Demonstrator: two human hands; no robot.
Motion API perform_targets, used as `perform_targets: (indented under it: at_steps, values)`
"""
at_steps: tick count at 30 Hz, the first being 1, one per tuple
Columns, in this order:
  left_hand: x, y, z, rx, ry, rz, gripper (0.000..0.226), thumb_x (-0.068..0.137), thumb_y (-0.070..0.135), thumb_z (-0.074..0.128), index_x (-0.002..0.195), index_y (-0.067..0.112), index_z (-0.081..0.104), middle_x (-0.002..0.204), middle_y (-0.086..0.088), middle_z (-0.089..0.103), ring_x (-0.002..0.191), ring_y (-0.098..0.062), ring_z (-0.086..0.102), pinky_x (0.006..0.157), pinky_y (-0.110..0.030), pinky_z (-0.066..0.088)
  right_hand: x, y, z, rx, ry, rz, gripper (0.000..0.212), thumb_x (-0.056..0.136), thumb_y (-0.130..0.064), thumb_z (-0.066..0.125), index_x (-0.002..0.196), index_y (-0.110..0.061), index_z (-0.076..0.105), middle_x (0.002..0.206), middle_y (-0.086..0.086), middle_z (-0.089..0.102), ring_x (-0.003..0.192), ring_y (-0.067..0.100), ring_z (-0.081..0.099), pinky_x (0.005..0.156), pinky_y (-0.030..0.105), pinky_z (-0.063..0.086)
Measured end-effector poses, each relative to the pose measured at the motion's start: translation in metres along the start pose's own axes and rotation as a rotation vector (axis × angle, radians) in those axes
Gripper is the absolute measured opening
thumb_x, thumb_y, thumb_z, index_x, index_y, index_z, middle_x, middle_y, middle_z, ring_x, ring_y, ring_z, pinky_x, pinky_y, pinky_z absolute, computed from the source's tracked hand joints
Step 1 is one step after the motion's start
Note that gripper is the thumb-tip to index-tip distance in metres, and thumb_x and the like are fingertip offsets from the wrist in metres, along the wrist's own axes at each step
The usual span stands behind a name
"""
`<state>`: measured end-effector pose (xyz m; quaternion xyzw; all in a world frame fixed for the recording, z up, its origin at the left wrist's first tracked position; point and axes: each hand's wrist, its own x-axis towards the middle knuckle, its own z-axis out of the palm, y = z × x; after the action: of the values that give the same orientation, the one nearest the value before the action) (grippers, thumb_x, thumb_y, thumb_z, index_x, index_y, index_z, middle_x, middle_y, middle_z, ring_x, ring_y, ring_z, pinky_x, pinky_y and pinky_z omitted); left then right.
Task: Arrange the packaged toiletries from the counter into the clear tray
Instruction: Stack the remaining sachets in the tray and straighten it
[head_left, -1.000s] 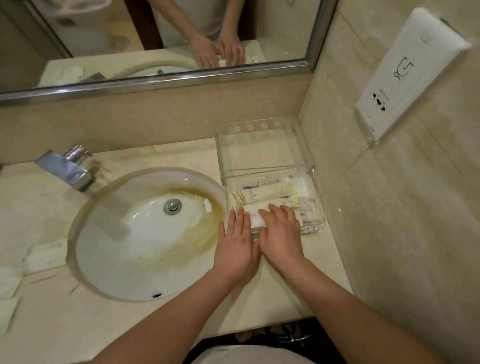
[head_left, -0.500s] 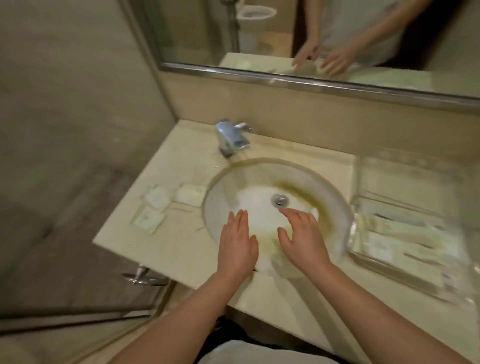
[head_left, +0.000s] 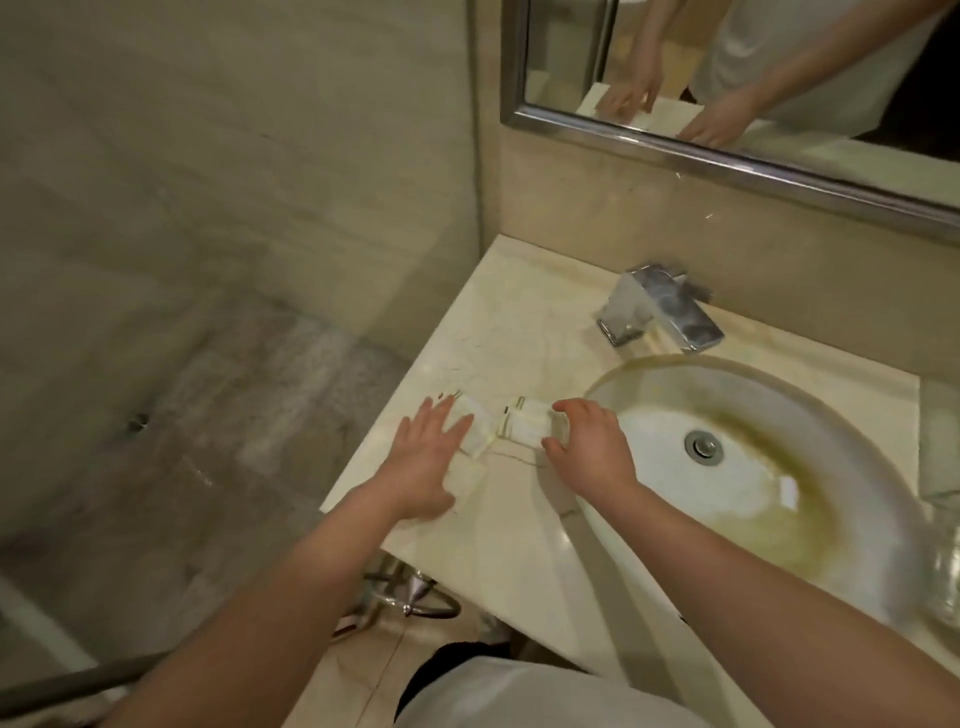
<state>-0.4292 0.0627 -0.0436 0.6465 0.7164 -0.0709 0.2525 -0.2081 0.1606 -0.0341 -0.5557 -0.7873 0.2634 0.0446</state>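
Observation:
Three pale packaged toiletries lie on the counter left of the sink. My left hand (head_left: 423, 460) rests flat with spread fingers over two of them: one packet (head_left: 475, 428) shows beyond my fingertips, another (head_left: 467, 480) peeks out at my palm's right edge. My right hand (head_left: 589, 449) curls around the right end of a third packet (head_left: 522, 426), thumb and fingers at its two sides. The clear tray (head_left: 937, 457) is only a blurred sliver at the right frame edge.
A stained oval sink (head_left: 753, 467) lies between the packets and the tray. A chrome faucet (head_left: 660, 309) stands behind it. The counter's left edge (head_left: 395, 431) drops to the floor just beside my left hand. A mirror (head_left: 727, 78) hangs above.
The view swung left from the tray to the counter's left end. Both hands left the tray, crossed over the sink and now lie on the loose packets there.

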Motion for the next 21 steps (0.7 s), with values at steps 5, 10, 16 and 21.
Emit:
perform_targets:
  at_steps: [5,10,16,21]
  values:
    - [0.022,-0.021,-0.012,0.106,0.058,0.112,0.117,0.066,0.049,0.077,0.155,0.026,0.006,0.155,-0.002,0.027,0.143,-0.028,0.021,0.12,-0.046,0.016,0.013,-0.01,0.011,-0.09,-0.034,0.06,0.056,0.083,-0.024,0.067,0.135,-0.017,0.05,0.132,0.009,0.054,0.117,0.031,0.049,0.092,0.038,0.044]
    - [0.037,-0.02,-0.019,0.054,0.105,0.107,0.094,0.061,0.055,0.077,0.143,0.029,0.037,0.133,-0.004,0.038,0.123,-0.028,0.035,0.109,-0.036,0.028,0.012,-0.008,0.016,-0.113,-0.035,0.126,0.045,0.083,-0.029,0.068,0.124,-0.017,0.056,0.114,0.008,0.058,0.109,0.029,0.049,0.085,0.036,0.044]
    - [0.055,-0.007,-0.029,0.009,0.103,0.1,0.069,0.063,0.048,0.077,0.12,0.024,0.048,0.121,0.001,0.051,0.109,-0.021,0.044,0.089,-0.033,0.041,-0.01,0.008,0.002,0.294,-0.041,0.28,0.02,0.085,-0.02,0.061,0.104,-0.016,0.066,0.098,0.002,0.063,0.094,0.021,0.058,0.074,0.03,0.044]
    - [0.053,0.03,-0.023,-0.194,0.072,0.0,0.027,0.073,0.036,0.07,0.091,0.021,0.056,0.09,0.001,0.057,0.081,-0.021,0.059,0.063,-0.033,0.048,-0.049,0.033,-0.027,0.579,0.059,0.32,0.015,0.082,-0.013,0.062,0.077,-0.028,0.064,0.064,-0.014,0.059,0.061,0.0,0.053,0.058,0.019,0.037]
